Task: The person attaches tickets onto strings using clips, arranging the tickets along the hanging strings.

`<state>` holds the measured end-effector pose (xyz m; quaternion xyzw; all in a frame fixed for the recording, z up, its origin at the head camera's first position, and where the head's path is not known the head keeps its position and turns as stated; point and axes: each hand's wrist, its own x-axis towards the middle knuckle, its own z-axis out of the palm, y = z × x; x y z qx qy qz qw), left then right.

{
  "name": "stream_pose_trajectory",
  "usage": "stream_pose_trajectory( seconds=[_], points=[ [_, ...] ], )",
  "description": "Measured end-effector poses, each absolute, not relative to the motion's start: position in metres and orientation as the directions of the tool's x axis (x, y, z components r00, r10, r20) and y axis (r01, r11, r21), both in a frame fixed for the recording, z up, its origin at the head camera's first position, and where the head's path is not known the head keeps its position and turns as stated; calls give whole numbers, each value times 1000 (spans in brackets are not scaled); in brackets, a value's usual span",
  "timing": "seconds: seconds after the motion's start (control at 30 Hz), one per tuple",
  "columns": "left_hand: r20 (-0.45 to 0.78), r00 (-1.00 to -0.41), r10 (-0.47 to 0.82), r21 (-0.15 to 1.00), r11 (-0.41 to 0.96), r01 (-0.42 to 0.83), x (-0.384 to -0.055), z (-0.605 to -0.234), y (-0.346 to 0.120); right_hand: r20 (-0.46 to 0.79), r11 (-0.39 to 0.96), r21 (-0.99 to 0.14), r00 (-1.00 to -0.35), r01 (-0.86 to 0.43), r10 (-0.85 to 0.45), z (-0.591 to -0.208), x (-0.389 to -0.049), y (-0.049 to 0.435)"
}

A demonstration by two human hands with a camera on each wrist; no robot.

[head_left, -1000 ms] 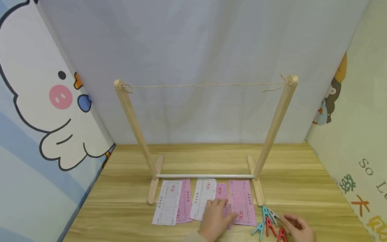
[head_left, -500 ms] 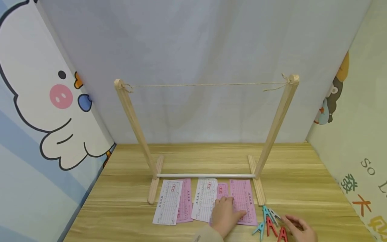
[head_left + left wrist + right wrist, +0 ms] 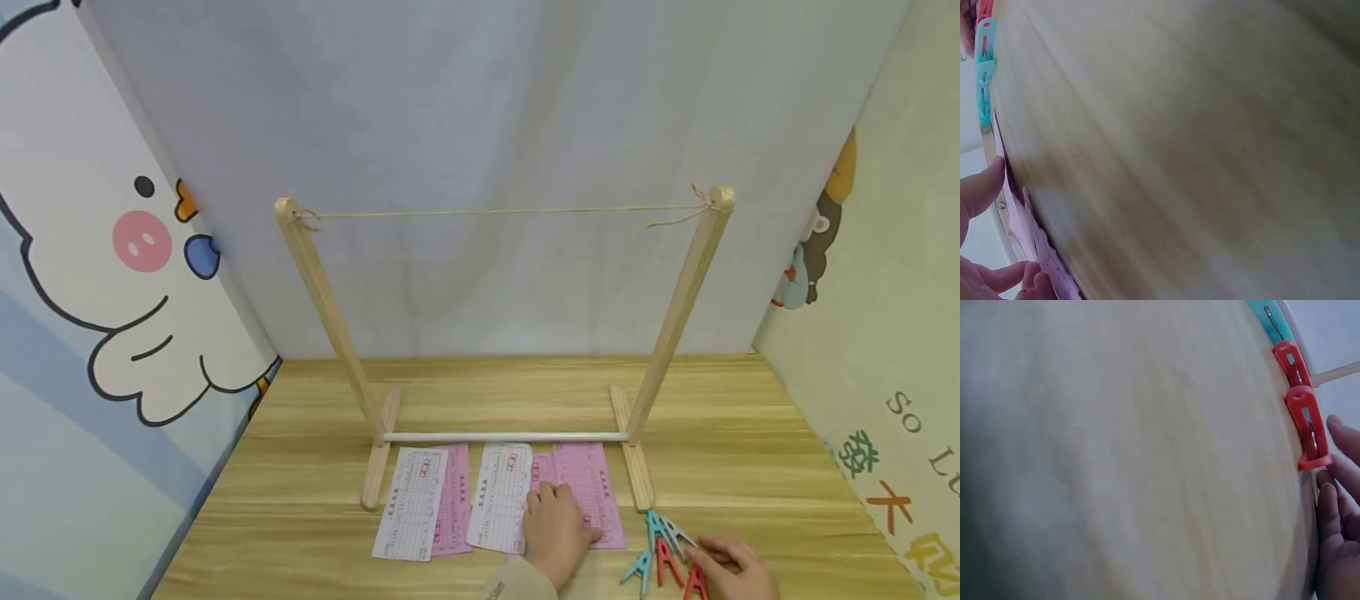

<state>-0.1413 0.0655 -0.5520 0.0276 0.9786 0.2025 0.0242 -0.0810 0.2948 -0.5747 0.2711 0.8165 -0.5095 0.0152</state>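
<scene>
My left hand [image 3: 557, 533] rests on the printed paper slips, fingers over the middle pink slip [image 3: 542, 468] and thumb on the rightmost pink slip [image 3: 588, 483]. In the left wrist view its thumb [image 3: 984, 187] presses against the pink paper [image 3: 1019, 219]. To the left lie a white slip [image 3: 498, 496], then another white slip [image 3: 410, 504] overlapping a pink slip [image 3: 453, 500]. My right hand [image 3: 733, 568] rests loosely curled beside the clothespins, its fingertips at the grey clothespin [image 3: 677, 532]. Near it are teal clothespins [image 3: 639, 568] and red clothespins [image 3: 1307, 425].
A wooden stand with a left post [image 3: 326, 312] and right post [image 3: 681, 317] rises behind the slips. Twine [image 3: 487, 212] is tied between the post tops. A white rod [image 3: 506, 437] joins the bases on the wooden table [image 3: 247, 517]. A pale curtain hangs behind.
My left hand has shifted right onto the rightmost pink slip, and that slip has slid left towards the middle pink one. My right hand stays by the clothespins. The head view has shifted slightly.
</scene>
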Motion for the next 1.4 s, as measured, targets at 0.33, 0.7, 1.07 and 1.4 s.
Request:
stream_pose_trajectory(
  seconds=[0.33, 0.7, 1.07, 1.4],
  points=[
    [-17, -998, 63, 369, 928, 52, -141, -556, 63, -284, 485, -757, -889, 437, 358, -575, -87, 303],
    [-104, -994, -33, 466, 881, -77, -147, -556, 59, -282, 448, -776, -879, 445, 385, -576, -87, 303],
    [-67, -998, -18, 455, 889, -47, -148, -557, 56, -326, 355, -810, -861, 467, 390, -575, -89, 304],
    [-132, -991, 36, 615, 787, -54, -147, -551, 55, -409, 209, -835, -827, 510, 387, -575, -88, 302]
  ],
)
